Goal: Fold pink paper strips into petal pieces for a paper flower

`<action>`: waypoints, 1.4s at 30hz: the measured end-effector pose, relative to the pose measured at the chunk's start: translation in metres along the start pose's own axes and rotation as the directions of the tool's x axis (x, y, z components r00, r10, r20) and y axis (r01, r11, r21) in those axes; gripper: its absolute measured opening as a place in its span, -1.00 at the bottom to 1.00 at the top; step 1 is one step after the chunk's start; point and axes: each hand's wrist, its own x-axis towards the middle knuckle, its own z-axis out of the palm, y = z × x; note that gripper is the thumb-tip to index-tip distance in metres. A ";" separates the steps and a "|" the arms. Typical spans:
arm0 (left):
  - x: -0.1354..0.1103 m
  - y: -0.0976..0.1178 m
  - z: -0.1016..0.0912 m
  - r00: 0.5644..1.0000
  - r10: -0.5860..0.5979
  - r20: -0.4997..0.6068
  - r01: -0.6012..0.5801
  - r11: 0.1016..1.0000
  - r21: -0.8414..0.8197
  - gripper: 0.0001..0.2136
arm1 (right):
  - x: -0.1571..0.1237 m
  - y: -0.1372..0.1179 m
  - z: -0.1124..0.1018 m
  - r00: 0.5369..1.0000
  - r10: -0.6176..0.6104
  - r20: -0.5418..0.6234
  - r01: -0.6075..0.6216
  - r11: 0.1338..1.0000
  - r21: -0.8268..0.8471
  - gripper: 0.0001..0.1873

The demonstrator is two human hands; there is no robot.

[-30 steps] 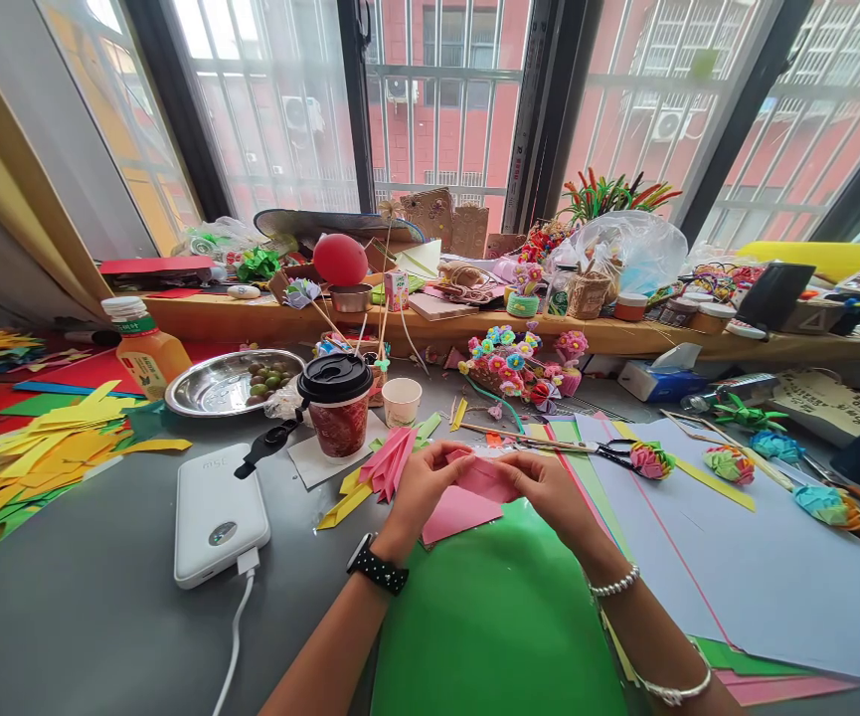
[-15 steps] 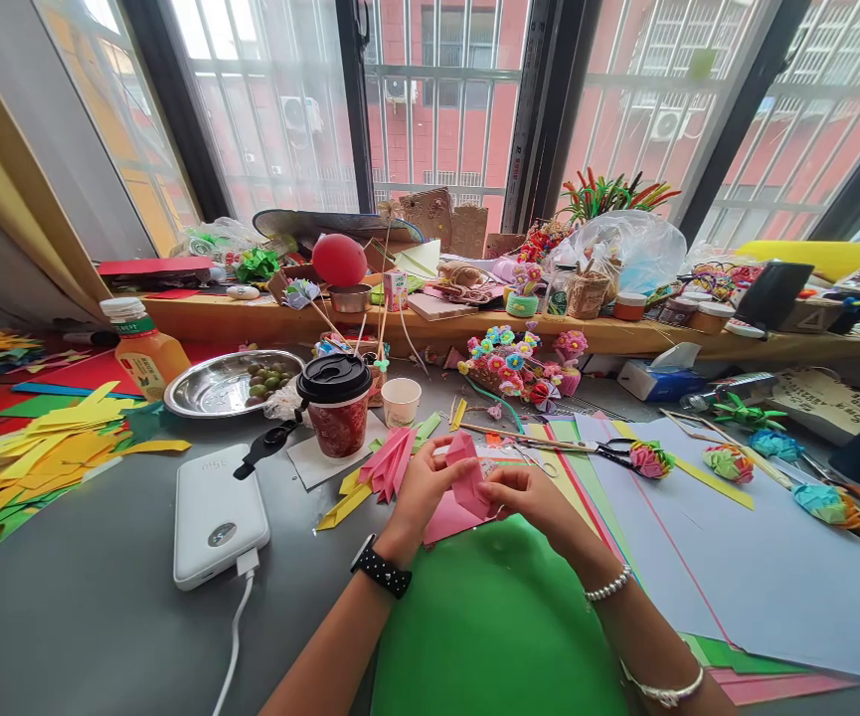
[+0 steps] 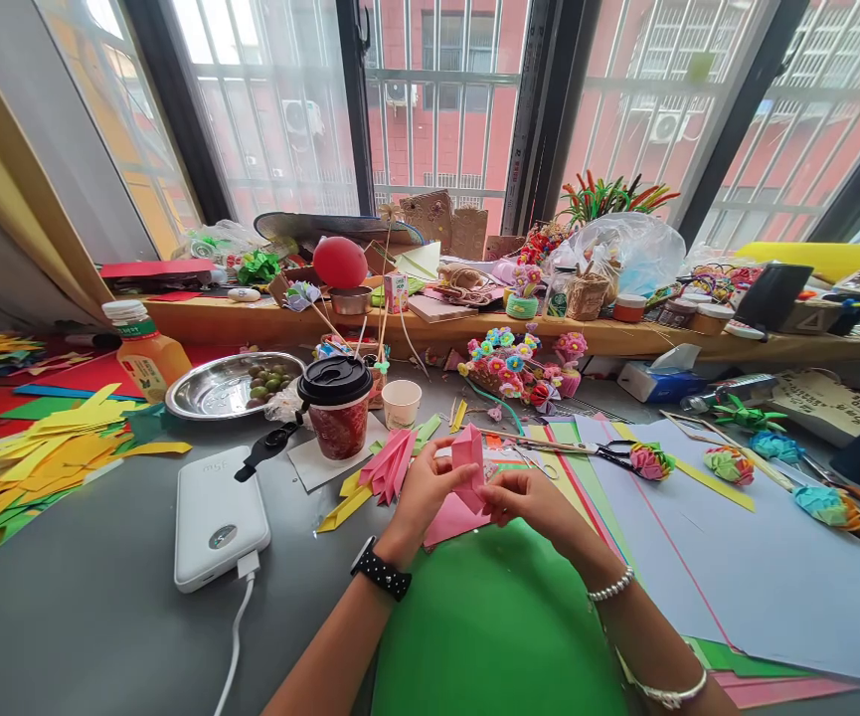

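My left hand (image 3: 421, 491) and my right hand (image 3: 532, 499) meet over the grey table and pinch a folded pink paper piece (image 3: 469, 465), which stands upright between the fingertips. A flat pink sheet (image 3: 450, 519) lies just under them, partly on a large green sheet (image 3: 495, 626). A bundle of folded pink paper units (image 3: 387, 463) rests left of my left hand. I wear a black watch on the left wrist and bead bracelets on the right.
A coffee cup with black lid (image 3: 338, 405), a small paper cup (image 3: 402, 401), a white power bank (image 3: 219, 515) with cable, a steel tray (image 3: 230, 383), scissors (image 3: 608, 452), yellow paper strips (image 3: 34, 452), paper flowers (image 3: 517, 361) and a cluttered windowsill surround the spot.
The pink piece went from lying flat between my hands to standing upright. My right hand slid left towards my left hand.
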 end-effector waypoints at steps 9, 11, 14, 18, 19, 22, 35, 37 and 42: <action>-0.001 0.002 -0.006 0.935 -0.062 0.350 -0.010 0.980 0.201 -0.68 | 0.001 0.000 -0.017 0.976 -0.132 -0.172 0.134 0.991 -0.003 -0.71; -0.001 0.003 -0.006 0.947 -0.042 0.318 -0.024 0.979 0.201 -0.73 | 0.001 0.002 -0.018 0.971 -0.139 -0.196 0.142 0.990 0.001 -0.78; 0.000 0.007 -0.006 0.974 -0.022 0.227 -0.020 0.983 0.182 -0.75 | 0.000 0.001 -0.018 0.972 -0.111 -0.206 0.124 0.991 0.050 -0.79; -0.002 0.012 -0.007 0.977 -0.046 0.209 0.010 0.985 0.169 -0.76 | -0.001 -0.003 -0.016 0.984 -0.086 -0.157 0.103 0.990 0.100 -0.78; -0.003 0.012 -0.007 0.974 -0.049 0.219 0.009 0.984 0.178 -0.77 | -0.001 -0.003 -0.015 0.985 -0.093 -0.143 0.110 0.988 0.112 -0.77; -0.003 0.012 -0.005 0.977 -0.031 0.213 -0.004 0.987 0.162 -0.76 | -0.001 -0.004 -0.012 0.987 -0.105 -0.125 0.123 0.982 0.146 -0.76; -0.002 0.012 -0.004 0.990 0.083 0.117 -0.093 0.993 0.079 -0.76 | -0.003 -0.006 -0.010 0.965 -0.173 -0.198 0.204 0.968 0.144 -0.76; -0.002 0.012 -0.004 0.990 0.082 0.113 -0.088 0.995 0.053 -0.76 | -0.002 -0.005 -0.009 0.962 -0.170 -0.215 0.208 0.964 0.167 -0.74; -0.002 0.013 -0.006 0.992 0.026 0.126 -0.029 0.999 0.015 -0.71 | -0.001 -0.002 -0.010 0.960 -0.165 -0.225 0.212 0.955 0.206 -0.82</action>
